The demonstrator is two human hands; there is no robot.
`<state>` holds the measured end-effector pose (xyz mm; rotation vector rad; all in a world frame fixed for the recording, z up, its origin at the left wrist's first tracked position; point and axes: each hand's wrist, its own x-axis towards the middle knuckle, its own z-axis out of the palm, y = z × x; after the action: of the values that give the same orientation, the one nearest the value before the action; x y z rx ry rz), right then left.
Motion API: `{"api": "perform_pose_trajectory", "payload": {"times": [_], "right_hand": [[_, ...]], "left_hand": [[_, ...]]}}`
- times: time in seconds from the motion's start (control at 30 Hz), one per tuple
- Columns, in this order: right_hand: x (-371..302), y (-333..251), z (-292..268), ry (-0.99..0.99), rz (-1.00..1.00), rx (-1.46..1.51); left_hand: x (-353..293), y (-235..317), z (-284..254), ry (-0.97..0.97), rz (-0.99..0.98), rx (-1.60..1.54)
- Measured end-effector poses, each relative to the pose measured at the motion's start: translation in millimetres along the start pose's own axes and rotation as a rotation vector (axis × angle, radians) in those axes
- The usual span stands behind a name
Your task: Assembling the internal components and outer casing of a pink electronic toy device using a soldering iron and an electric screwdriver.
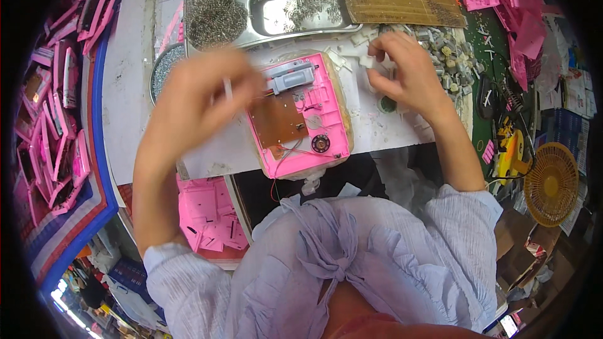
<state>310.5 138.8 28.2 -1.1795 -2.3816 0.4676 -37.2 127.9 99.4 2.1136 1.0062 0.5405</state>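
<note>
Pink casing (324,90) w/ brown board (273,123) sits on a yellowish pad (341,96) btwn both hands. L hand (200,93), blurred, is over its upper left edge; can't tell if it grips anything. R hand (411,76) half-curled by small white pcs (340,60), can't tell if pinching one. Metal tray (274,20) of tiny bits beyond.

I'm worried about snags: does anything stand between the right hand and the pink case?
Yes: a few loose white pieces lie between the right hand and the pink case, by its upper right corner. They look low, so probably easy to pass over; nothing taller shows there.
</note>
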Motion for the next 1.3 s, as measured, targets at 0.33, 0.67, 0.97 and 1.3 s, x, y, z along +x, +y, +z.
{"api": "perform_pose_trajectory", "payload": {"times": [0.33,0.67,0.97,1.3], "right_hand": [[-42,-25,-20,0.043,0.142,0.115],[-41,-27,-19,0.062,0.084,0.16],[-33,-41,-13,0.036,0.057,0.213],[-26,-48,-16,0.112,0.058,0.312]], "left_hand": [[123,-66,37,-0.047,-0.119,0.931],[118,-69,34,0.221,-0.079,0.635],[114,-75,29,0.048,0.022,0.665],[120,-75,24,-0.015,0.102,0.712]]}}
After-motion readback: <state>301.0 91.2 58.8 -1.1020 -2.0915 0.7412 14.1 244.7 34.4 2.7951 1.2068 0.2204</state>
